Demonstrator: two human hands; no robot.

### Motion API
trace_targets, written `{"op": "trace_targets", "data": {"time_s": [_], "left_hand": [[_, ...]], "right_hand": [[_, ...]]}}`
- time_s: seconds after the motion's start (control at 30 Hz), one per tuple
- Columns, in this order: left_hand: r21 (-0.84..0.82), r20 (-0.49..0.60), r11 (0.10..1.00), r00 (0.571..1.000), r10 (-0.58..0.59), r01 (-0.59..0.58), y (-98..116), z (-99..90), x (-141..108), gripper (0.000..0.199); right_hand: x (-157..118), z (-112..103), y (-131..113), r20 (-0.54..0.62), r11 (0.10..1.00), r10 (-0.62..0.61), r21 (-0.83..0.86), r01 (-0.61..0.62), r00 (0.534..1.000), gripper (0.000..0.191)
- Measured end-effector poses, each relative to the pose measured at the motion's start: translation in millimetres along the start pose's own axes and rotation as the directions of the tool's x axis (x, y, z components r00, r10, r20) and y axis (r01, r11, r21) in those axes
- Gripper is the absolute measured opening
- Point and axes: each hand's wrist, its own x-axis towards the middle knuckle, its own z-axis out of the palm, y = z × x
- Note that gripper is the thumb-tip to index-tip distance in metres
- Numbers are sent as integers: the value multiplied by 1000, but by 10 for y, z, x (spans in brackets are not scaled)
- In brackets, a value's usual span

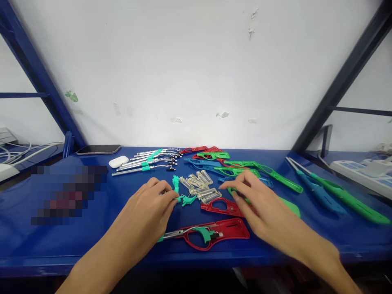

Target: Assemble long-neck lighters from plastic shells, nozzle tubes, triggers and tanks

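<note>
Bare forearms [107,249] lead to the left hand [153,204], fingertips bunched at small angular teal plastic pieces [189,200], whether pinching one I cannot tell, and to the right hand [257,200], thumb and forefinger slightly parted above a glossy red looped half-shell [235,210]. Along the front edge of the bench [61,241] lies a red casing [234,228] carrying a slim metal rod [174,234], with clear capsules [211,196] heaped between the hands. Silvery wired tubes [130,171] lie nearer the back edge.

And there, the right hand [260,200] covered one end of a red handle shell [234,208], while the left hand [150,204] hid the metal rod's [175,234] far tip! Pixel blocks [69,196] blurred something at left, and a power strip [364,173] ran off the right edge.
</note>
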Motion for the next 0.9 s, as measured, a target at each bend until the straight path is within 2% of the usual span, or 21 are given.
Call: {"op": "trace_targets", "data": {"time_s": [0.1,0.2,0.3,0.4,0.53,0.7,0.8,0.9], "left_hand": [[3,45,1000,999,-9,9,30,-12,105,33],[-6,85,999,996,-32,33,42,-1,123,35],[-14,127,997,990,-68,71,14,33,110,33],[-20,164,995,982,-90,95,-31,79,114,31],[-40,193,992,975,-107,117,-99,91,118,28],[-76,204,987,971,-122,140,-242,21,61,32],[-100,214,986,970,-113,137,-301,1,36,32],[-123,235,985,968,-90,121,-310,14,42,30]], "right_hand": [[188,-68,81,0,990,-140,32,140,990,32],[302,-64,173,-148,963,-268,-4,271,952,22],[285,-2,254,-257,958,-285,-30,287,924,17],[180,70,316,-284,966,-253,-17,259,925,16],[12,131,382,-221,984,-176,-26,174,959,15],[-127,170,478,-119,991,-106,-90,95,987,15],[-99,171,505,-91,988,-112,-119,101,990,21],[23,159,473,-27,980,-163,-123,159,986,26]]}}
